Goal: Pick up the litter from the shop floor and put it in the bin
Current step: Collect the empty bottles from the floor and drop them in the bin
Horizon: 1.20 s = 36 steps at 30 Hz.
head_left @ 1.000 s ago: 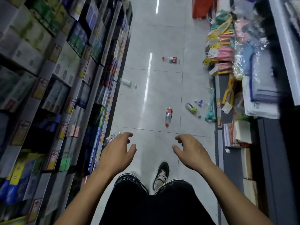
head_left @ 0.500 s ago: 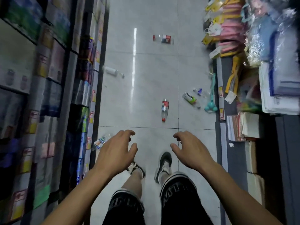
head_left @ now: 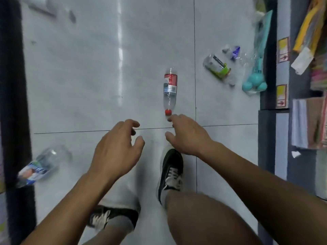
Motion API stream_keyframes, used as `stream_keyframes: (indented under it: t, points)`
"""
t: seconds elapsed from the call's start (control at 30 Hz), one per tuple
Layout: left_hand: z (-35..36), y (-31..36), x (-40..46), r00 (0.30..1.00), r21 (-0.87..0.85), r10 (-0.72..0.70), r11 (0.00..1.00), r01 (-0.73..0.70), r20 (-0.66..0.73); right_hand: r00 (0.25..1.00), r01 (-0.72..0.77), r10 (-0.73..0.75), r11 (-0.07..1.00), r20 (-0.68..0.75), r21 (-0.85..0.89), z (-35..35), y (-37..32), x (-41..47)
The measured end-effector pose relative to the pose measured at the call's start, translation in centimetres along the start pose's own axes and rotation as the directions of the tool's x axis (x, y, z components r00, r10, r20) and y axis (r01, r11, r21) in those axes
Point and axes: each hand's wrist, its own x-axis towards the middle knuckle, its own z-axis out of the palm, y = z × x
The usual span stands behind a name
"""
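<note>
A clear plastic bottle with a red label and red cap (head_left: 169, 91) lies on the grey tiled floor, cap toward me. My right hand (head_left: 187, 137) hovers just short of the cap, fingers loosely spread, holding nothing. My left hand (head_left: 116, 149) is beside it, lower left, fingers loosely curled and empty. A green-labelled bottle (head_left: 218, 68) and a crushed blue-labelled bottle (head_left: 234, 52) lie to the right by the shelf base. Another blue-labelled bottle (head_left: 38, 167) lies at the left shelf foot. No bin is in view.
Dark shelf bases line the aisle on the left (head_left: 12, 103) and right (head_left: 269, 68). A teal toy in a plastic bag (head_left: 254, 84) hangs by the right shelf. One more bottle (head_left: 42, 6) lies at the top left. My feet in black shoes (head_left: 170, 172) stand on the tiles.
I have walked forward and bent lower, so the red-labelled bottle is now close under my right hand. Both hands have stayed empty and reached forward.
</note>
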Motion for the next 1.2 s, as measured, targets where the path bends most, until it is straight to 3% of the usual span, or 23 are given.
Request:
stream_keyframes:
  t: [0.1, 0.23, 0.47, 0.6, 0.77, 0.97, 1.13, 1.2]
  points:
    - [6.3, -3.7, 5.5, 1.000, 0.004, 0.008, 1.000, -0.008, 0.014, 1.000, 0.002, -0.004, 0.998, -0.029, -0.069, 4.6, 3.4, 7.4]
    - [11.9, -8.5, 11.6, 1.000, 0.005, -0.023, 1.000, 0.023, 0.015, 0.960, -0.059, 0.035, 0.995, -0.276, -0.079, 8.8, 6.1, 16.1]
    - [15.0, -14.0, 18.2, 0.995, -0.012, -0.065, 0.998, 0.064, -0.079, 0.878, -0.046, 0.020, 0.998, -0.478, -0.042, 11.9, 6.9, 26.2]
    - [13.3, -15.0, 16.5, 0.981, -0.055, -0.121, 0.992, 0.113, -0.151, 0.903, 0.064, -0.094, 0.994, -0.419, -0.086, 12.4, 4.4, 24.7]
    - [11.9, -18.3, 12.3, 0.947, -0.091, -0.243, 0.969, 0.228, -0.213, 0.930, 0.241, -0.232, 0.971, -0.286, -0.005, 15.2, -0.4, 22.4]
    - [11.0, -26.8, 8.8, 0.891, 0.058, -0.290, 0.943, 0.329, -0.350, 0.824, 0.547, -0.554, 0.833, -0.122, -0.089, 20.9, -6.8, 21.7]
    - [8.4, -32.7, 4.4, 0.820, 0.106, -0.330, 0.900, 0.423, -0.467, 0.780, 0.611, -0.622, 0.780, -0.065, -0.134, 22.6, -10.9, 19.4]
    - [8.2, -35.0, 3.6, 0.817, 0.158, -0.376, 0.862, 0.481, -0.436, 0.784, 0.605, -0.617, 0.783, -0.061, -0.147, 22.6, -11.5, 18.8]
